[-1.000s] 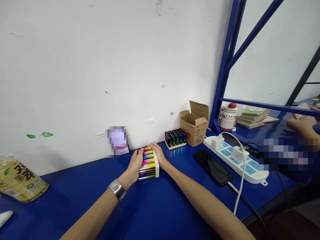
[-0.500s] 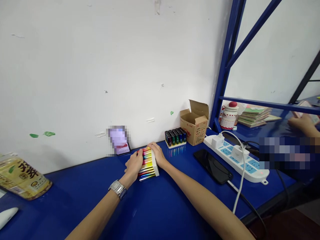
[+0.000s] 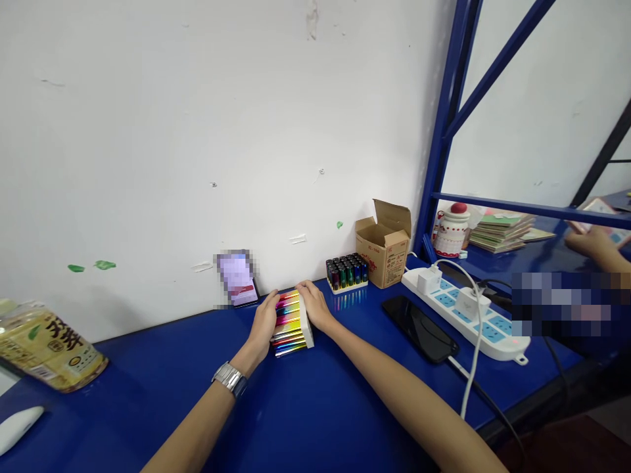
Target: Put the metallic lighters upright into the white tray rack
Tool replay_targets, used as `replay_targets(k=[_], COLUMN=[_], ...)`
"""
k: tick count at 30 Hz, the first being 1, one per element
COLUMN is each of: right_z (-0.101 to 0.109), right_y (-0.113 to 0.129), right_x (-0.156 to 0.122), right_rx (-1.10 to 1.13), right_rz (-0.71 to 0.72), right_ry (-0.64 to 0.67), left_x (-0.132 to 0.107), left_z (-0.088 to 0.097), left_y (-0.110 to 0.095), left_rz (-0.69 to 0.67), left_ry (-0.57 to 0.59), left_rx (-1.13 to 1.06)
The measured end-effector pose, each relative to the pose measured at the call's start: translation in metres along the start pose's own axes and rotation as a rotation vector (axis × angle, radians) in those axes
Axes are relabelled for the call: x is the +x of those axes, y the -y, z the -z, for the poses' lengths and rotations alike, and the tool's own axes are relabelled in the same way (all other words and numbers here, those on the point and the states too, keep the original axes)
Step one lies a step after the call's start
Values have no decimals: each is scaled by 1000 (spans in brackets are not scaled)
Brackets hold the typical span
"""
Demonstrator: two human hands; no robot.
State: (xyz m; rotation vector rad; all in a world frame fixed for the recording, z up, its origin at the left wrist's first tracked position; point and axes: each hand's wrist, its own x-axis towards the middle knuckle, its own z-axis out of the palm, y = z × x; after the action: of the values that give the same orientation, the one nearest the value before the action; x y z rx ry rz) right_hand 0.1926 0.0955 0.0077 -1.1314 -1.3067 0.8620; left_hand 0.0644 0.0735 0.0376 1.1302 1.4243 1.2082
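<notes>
The two hands hold a row of shiny rainbow lighters (image 3: 290, 323) on the blue desk (image 3: 148, 387), close to the wall. There look to be about eight, but the hands hide some. A white card (image 3: 308, 322) stands at their right end. The left hand (image 3: 263, 324) is curled around one side, and the right hand (image 3: 315, 307) is curled around the other, so both are holding the row. The left hand has shifted a little, but the row has hardly moved.

Just to the right is one tray of dark lighters (image 3: 346, 272), too many to count well. Next come one cardboard box (image 3: 383, 244), one black phone (image 3: 420, 328), and one white power strip (image 3: 466, 310) with two plugs in it. One more phone (image 3: 236, 279) leans on the wall, blurred. One plastic bag (image 3: 52, 348) lies far to the left. Another person's hand (image 3: 594, 243) shows far off to the right.
</notes>
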Motion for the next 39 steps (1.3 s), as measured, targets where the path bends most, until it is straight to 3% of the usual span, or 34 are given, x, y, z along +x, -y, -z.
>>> replay_targets(k=[5, 11, 15, 23, 39], right_z=[16, 45, 54, 48, 41], right_y=[8, 5, 5, 1, 8], right_x=[-10, -23, -26, -21, -20], right_rx=[-70, -5, -113, -319, -349], right_rz=[-38, 59, 128, 287, 238], right_ry=[99, 515, 650, 539, 514], left_x=[-3, -8, -11, -13, -9], left_z=[2, 1, 1, 1, 10], left_y=[3, 10, 12, 10, 14], left_rz=[97, 45, 54, 78, 103], left_ry=[52, 29, 74, 54, 58], left_rx=[-179, -316, -369, -369, -382])
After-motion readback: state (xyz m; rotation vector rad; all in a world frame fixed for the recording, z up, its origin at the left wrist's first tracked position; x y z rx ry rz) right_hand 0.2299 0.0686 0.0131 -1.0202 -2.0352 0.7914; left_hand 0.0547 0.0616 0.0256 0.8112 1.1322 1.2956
